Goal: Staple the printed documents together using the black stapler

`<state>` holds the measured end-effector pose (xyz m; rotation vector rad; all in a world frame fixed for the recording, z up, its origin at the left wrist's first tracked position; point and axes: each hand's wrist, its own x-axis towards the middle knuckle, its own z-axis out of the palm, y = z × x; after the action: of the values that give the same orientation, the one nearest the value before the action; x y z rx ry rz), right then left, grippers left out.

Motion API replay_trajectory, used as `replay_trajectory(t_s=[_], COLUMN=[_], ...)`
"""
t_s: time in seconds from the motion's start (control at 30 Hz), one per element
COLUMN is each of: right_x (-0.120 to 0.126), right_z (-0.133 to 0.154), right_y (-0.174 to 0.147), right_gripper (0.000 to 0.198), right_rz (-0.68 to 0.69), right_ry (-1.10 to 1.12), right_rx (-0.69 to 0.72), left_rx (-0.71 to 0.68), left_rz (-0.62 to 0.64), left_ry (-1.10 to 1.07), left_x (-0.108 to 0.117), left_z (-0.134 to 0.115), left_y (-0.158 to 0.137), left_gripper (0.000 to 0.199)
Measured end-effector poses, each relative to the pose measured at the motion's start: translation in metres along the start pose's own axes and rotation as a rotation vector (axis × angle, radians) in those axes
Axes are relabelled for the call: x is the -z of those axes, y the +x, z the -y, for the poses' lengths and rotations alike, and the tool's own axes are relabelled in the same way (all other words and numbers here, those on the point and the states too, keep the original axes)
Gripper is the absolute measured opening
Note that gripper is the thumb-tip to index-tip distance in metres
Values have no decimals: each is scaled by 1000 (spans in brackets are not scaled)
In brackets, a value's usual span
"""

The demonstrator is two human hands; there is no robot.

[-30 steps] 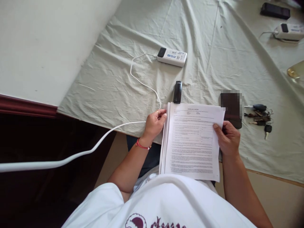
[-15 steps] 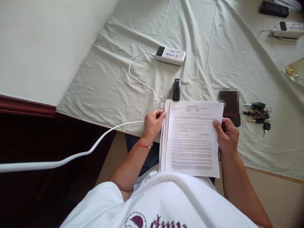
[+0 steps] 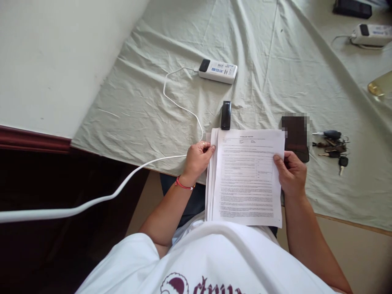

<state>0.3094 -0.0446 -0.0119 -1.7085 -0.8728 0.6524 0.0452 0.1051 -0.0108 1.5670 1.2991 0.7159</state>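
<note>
A stack of printed papers (image 3: 248, 179) lies over the table's near edge, its lower end against my shirt. The top sheet carries dense text, and the sheets beneath fan out to the left. My left hand (image 3: 197, 160) pinches the stack's left edge, thumb on top. At the right edge my right hand (image 3: 290, 169) grips the papers, thumb on the top sheet and fingers underneath. A black stapler-like object (image 3: 226, 115) touches or nearly touches the top of the stack; its exact kind is unclear.
A white power bank (image 3: 218, 72) with a white cable (image 3: 131, 175) lies ahead; the cable passes by my left hand. Right of the papers are a dark phone (image 3: 295, 136) and several keys (image 3: 333, 145). Farther off are another power bank (image 3: 372, 35), a black case (image 3: 352, 9) and a bottle (image 3: 381, 85).
Both hands keep their hold on the papers. The whole scene sits very slightly further left in view; otherwise nothing visibly differs.
</note>
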Motion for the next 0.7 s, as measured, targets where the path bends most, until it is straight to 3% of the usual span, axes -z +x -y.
replay_trajectory(t_s=[0.23,0.53,0.7], right_x=[1,0,0], right_z=[1,1,1], right_y=[0,0,-1], right_gripper=[31,28,27], right_rz=[10,14,16], right_ry=[-24,-23,-44], right_rx=[4,11,36], left_rx=[21,-198,-217], left_rz=[-165,-213,-293], left_ry=[-52,-11,-22], left_x=[-4,-7,-10], left_z=[-1,4,5], left_y=[-5,-12,-16], left_gripper=[23,22,15])
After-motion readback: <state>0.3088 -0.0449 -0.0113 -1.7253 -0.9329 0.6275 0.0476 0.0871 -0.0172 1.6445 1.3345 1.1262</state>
